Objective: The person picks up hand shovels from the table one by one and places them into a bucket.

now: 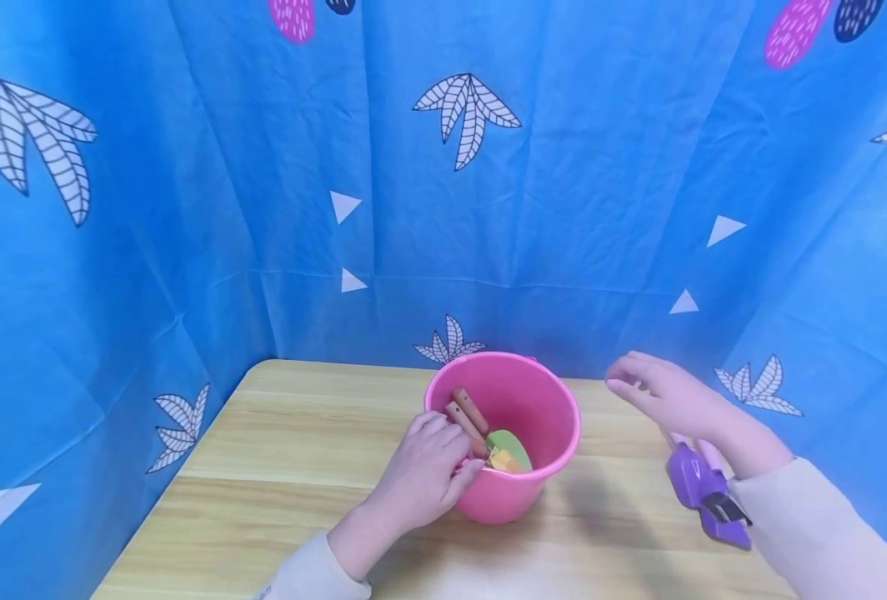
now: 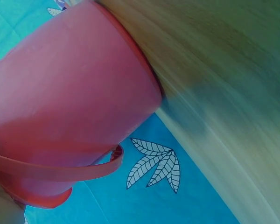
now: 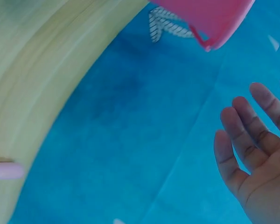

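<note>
A pink bucket [image 1: 499, 496] stands on the table, and my left hand [image 1: 430, 467] grips its near left rim with the fingers curled over the edge. Inside lean tools with brown wooden handles [image 1: 468, 421], a green head [image 1: 509, 446] and a yellow-orange piece [image 1: 503, 460]; their lower parts are hidden. The left wrist view shows the bucket's side and its strap-like handle [image 2: 60, 172] close up. My right hand [image 1: 657, 387] hovers to the right of the bucket, apart from it. Its fingers [image 3: 245, 140] are loosely extended and hold nothing.
Purple tools [image 1: 691, 475] lie on the right of the wooden table [image 1: 301, 442], partly covered by my right forearm. Pale pink handles [image 3: 7, 171] show at the left edge of the right wrist view. Blue patterned cloth [image 1: 443, 225] hangs behind and beside the table.
</note>
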`<state>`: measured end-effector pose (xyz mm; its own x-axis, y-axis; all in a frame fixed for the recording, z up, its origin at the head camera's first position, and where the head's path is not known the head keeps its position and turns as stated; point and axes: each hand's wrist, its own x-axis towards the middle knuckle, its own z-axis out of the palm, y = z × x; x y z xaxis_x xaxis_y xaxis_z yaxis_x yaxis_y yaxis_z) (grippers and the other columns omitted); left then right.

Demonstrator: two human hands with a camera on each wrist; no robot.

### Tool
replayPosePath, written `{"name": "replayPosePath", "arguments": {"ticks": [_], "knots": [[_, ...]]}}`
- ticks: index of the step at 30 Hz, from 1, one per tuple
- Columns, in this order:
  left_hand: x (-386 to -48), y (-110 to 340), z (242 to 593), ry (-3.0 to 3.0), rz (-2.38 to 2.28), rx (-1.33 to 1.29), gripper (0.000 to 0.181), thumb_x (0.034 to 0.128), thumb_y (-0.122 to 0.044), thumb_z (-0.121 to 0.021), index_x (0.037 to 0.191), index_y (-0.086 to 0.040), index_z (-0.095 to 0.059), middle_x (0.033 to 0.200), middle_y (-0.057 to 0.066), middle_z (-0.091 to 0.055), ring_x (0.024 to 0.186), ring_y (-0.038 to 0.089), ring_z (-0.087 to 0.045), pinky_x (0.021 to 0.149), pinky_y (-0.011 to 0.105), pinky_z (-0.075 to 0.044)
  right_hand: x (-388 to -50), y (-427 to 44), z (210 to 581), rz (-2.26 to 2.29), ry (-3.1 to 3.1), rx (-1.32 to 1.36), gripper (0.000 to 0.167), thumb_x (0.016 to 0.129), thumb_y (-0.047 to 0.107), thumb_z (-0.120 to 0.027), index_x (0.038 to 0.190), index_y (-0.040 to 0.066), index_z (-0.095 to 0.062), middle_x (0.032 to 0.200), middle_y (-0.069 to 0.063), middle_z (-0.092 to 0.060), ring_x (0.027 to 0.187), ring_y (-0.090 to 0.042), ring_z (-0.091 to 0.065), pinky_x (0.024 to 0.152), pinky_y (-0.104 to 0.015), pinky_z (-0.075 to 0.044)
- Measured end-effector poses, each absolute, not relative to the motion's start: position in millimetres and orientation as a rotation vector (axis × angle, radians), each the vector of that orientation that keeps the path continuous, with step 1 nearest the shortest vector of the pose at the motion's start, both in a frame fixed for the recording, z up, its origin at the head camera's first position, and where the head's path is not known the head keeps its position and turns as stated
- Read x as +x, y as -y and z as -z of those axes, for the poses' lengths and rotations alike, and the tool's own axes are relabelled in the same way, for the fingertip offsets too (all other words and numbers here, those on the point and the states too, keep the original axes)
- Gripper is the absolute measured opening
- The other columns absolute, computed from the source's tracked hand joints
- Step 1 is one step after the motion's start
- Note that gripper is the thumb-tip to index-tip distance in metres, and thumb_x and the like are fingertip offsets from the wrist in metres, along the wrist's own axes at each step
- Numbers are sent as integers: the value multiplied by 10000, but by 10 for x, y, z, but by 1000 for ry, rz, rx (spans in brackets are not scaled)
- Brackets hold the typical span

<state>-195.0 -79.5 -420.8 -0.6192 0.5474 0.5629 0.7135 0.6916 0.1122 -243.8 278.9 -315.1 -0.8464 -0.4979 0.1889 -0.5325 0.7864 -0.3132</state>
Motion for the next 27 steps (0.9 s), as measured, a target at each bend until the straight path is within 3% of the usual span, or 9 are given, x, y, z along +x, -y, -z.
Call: {"name": "replayPosePath", "arguments": {"ticks": [12, 20, 27], "knots": [[-1966, 800, 4234, 2396, 439, -974, 170, 974, -355, -605, 1066, -225, -663, 1001, -97, -653, 1029, 125, -537, 1043, 420, -362, -2761, -3109, 3379, -620, 2915, 587, 299, 1020, 310, -582, 1142, 42, -634, 1016, -81, -681, 962, -319, -643, 846, -562, -502], [-1969, 808, 4219, 2383, 429, -966, 180, 982, -368, -591, 1049, -219, -667, 980, -106, -637, 1018, 129, -536, 1044, 414, -361, -3000, -3316, 3631, -568, 2987, 355, 522, 1030, 388, -530, 1293, -62, -529, 1180, -296, -619, 1075, -484, -586, 894, -641, -452], [-1962, 802, 4221, 2400, 436, -967, 163, 976, -352, -602, 1051, -219, -658, 983, -102, -638, 1019, 140, -546, 1049, 418, -360, -3156, -3489, 3886, -541, 3062, 214, 514, 1018, 305, -535, 1285, -132, -491, 1202, -374, -567, 1093, -564, -533, 919, -673, -417]]}}
